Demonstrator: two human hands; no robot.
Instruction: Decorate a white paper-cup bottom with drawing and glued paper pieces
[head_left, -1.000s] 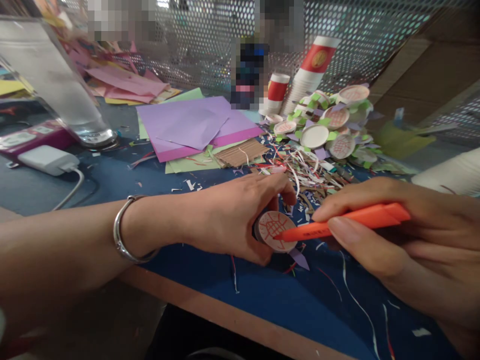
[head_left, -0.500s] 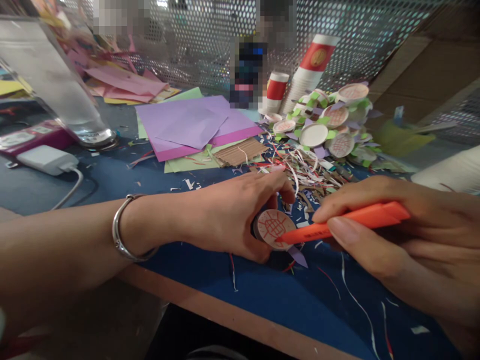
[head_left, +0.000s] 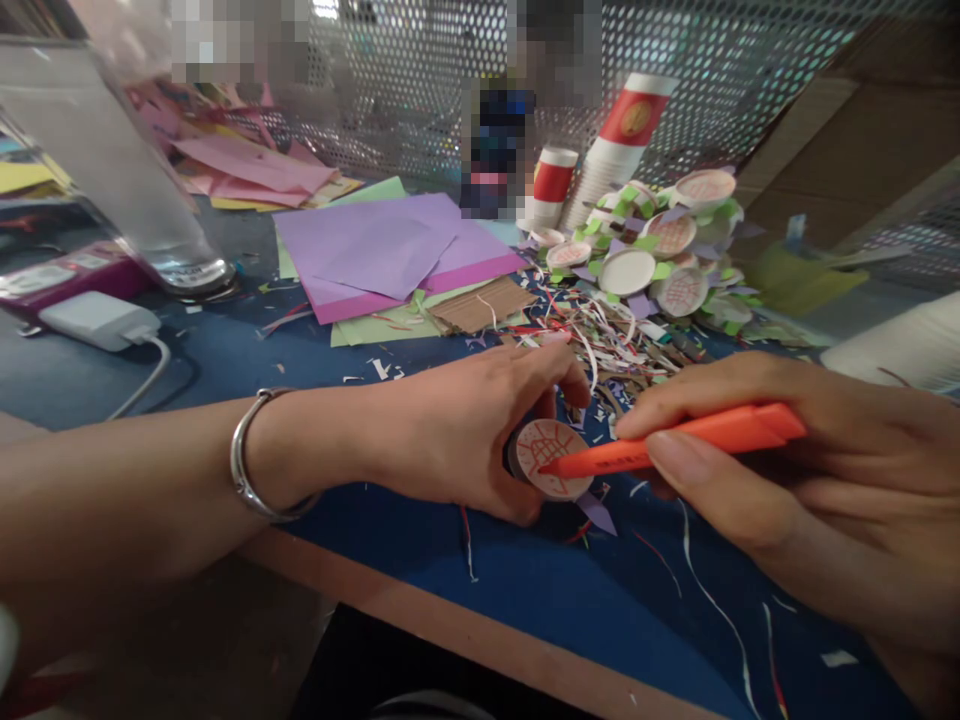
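Note:
My left hand (head_left: 487,430), with a silver bangle at the wrist, grips a small round paper cup base (head_left: 564,445) by its sides. Orange-red lines and a grid are drawn on the pale disc, and a purple paper point (head_left: 598,513) sticks out at its lower right. Between the thumb and fingers of my right hand (head_left: 757,470) is an orange marker (head_left: 675,445). Its tip touches the disc near the grid. The far side of the cup piece is hidden by my left hand.
Behind are paper scraps (head_left: 615,335), a heap of decorated cup pieces (head_left: 667,240) and stacked cups (head_left: 622,140). Purple sheets (head_left: 375,240) lie mid-table. A tall glass (head_left: 135,180) and a white charger (head_left: 101,320) stand left. The wooden table edge (head_left: 450,640) runs along the front.
The marker's tip has shifted left across the disc, with my right hand moving slightly the same way. My left hand holds the cup piece in nearly the same place.

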